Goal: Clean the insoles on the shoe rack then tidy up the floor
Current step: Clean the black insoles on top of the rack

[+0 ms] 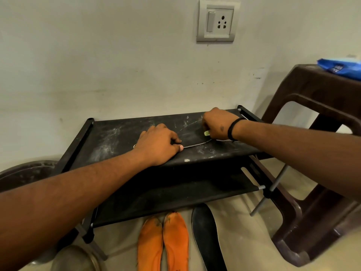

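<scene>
On the floor up front: two orange insoles (163, 241) and a black one (207, 237), waiting. On the shoe rack (109, 137), left hand (158, 143) pins the dark insole (192, 136) w/ curled fingers, right hand (216, 124) grips a small scrubber. Tip imo: keep it pinned, short strokes.

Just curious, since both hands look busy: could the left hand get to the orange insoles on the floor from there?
Probably yes: the orange insoles lie uncovered in front of the rack, but the left hand must first release the black insole.
</scene>
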`<state>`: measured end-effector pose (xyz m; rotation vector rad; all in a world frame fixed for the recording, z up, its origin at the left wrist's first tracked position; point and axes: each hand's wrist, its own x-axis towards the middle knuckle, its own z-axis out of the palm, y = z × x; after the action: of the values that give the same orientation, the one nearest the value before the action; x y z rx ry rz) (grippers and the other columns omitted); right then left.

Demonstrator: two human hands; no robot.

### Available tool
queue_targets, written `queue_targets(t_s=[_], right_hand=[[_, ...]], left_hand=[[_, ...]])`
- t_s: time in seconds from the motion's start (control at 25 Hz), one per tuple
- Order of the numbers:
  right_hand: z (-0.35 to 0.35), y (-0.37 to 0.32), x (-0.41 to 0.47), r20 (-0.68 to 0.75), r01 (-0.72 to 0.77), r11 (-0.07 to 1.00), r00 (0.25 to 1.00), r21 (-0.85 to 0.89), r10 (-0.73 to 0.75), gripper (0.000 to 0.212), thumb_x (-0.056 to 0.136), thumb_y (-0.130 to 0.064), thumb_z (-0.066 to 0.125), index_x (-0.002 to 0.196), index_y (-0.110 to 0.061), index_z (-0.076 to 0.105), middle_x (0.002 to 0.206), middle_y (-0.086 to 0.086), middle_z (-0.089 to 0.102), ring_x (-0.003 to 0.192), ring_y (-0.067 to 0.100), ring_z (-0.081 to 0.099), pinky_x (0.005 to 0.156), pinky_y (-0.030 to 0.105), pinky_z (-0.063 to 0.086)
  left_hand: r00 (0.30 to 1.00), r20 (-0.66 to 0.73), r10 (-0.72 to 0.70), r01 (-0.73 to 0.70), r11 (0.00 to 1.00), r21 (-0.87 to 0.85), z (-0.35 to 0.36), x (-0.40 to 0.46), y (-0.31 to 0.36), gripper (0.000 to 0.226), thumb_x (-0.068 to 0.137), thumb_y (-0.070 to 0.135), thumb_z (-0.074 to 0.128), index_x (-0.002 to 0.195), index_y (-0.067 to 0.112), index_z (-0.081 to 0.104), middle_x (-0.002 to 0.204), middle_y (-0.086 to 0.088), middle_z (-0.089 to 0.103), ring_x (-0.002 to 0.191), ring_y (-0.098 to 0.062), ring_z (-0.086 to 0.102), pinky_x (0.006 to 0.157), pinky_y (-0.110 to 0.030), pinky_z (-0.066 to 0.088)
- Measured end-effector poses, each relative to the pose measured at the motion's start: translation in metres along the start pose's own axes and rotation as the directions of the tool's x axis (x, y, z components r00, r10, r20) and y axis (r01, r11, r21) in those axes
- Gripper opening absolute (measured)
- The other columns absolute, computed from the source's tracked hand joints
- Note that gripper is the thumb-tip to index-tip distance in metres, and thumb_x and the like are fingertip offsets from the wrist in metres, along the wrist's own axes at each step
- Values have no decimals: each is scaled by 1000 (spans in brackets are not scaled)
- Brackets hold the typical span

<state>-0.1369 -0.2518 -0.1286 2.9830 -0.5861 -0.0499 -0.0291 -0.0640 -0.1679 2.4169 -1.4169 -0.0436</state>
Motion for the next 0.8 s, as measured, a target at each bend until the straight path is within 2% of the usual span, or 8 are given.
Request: queue_targets(t_s=[0.16, 0.28, 0.4, 0.48, 0.56, 0.68, 0.76, 0.8], right_hand=[[5, -17, -12, 11, 86, 984, 996, 159, -89, 15, 86, -10, 60, 93, -7, 72, 89, 9, 71, 83, 24, 65, 79, 36, 55], [10, -34, -18, 30, 163, 980, 985, 116, -167, 18, 91, -16, 58, 81, -6, 68, 74, 8, 64, 70, 23, 60, 67, 33, 50], [13, -18, 0, -32, 74, 994, 997, 85, -72, 14, 92, -17, 60, 88, -6, 67, 86, 12, 67, 78, 27, 62, 73, 35, 53], [12, -6, 9, -103, -2, 998, 995, 67, 9, 6, 90, -15, 60, 89, -9, 63, 94, 15, 65, 82, 30, 61, 71, 34, 51], [12, -6, 12, -132, -55, 994, 989, 90, 66, 5, 89, -12, 60, 84, -13, 59, 93, 15, 63, 83, 31, 61, 68, 30, 48], [14, -23, 7, -81, -24, 990, 996, 139, 36, 18, 85, -6, 59, 70, -12, 51, 82, 13, 60, 76, 29, 59, 66, 32, 50], [16, -34, -2, -53, 42, 983, 998, 177, -33, 7, 82, -3, 58, 80, -6, 64, 88, 14, 67, 79, 28, 63, 75, 38, 57], [16, -36, -5, -55, 77, 977, 996, 199, -68, 14, 82, -2, 58, 88, -4, 70, 91, 13, 71, 84, 27, 66, 80, 39, 57]], left_hand=[[1000, 4, -2, 2, 1000, 13, 1, 1, -3, 30, 89, 55, 63, 113, 39, 71, 125, 1, 56, 123, -23, 50, 106, -50, 40], [1000, 13, -2, 1, 1000, 30, 1, 2, -3, 30, 89, 56, 63, 111, 38, 71, 124, 0, 56, 123, -24, 50, 104, -50, 41], [1000, 16, -3, 3, 1000, 29, 1, 3, -2, 30, 90, 55, 62, 114, 40, 70, 125, 1, 56, 123, -24, 51, 105, -52, 41], [1000, 4, -4, 4, 1000, 11, 1, 3, -3, 29, 90, 55, 63, 113, 41, 71, 124, 1, 57, 121, -24, 52, 104, -52, 42], [1000, 3, -1, 1, 1000, 4, 2, 4, -4, 28, 89, 55, 64, 112, 41, 71, 124, 2, 59, 120, -23, 53, 103, -52, 43], [1000, 12, 1, -1, 1000, 11, 4, 6, -8, 29, 88, 58, 63, 110, 42, 72, 121, 4, 61, 120, -23, 53, 101, -53, 44], [1000, 10, 4, -4, 1000, 17, 5, 7, -10, 22, 87, 59, 63, 100, 43, 72, 115, 5, 61, 117, -23, 54, 99, -54, 45], [1000, 10, 7, -7, 1000, 21, 6, 7, -10, 15, 87, 58, 63, 90, 45, 69, 110, 5, 60, 115, -23, 55, 98, -54, 46]])
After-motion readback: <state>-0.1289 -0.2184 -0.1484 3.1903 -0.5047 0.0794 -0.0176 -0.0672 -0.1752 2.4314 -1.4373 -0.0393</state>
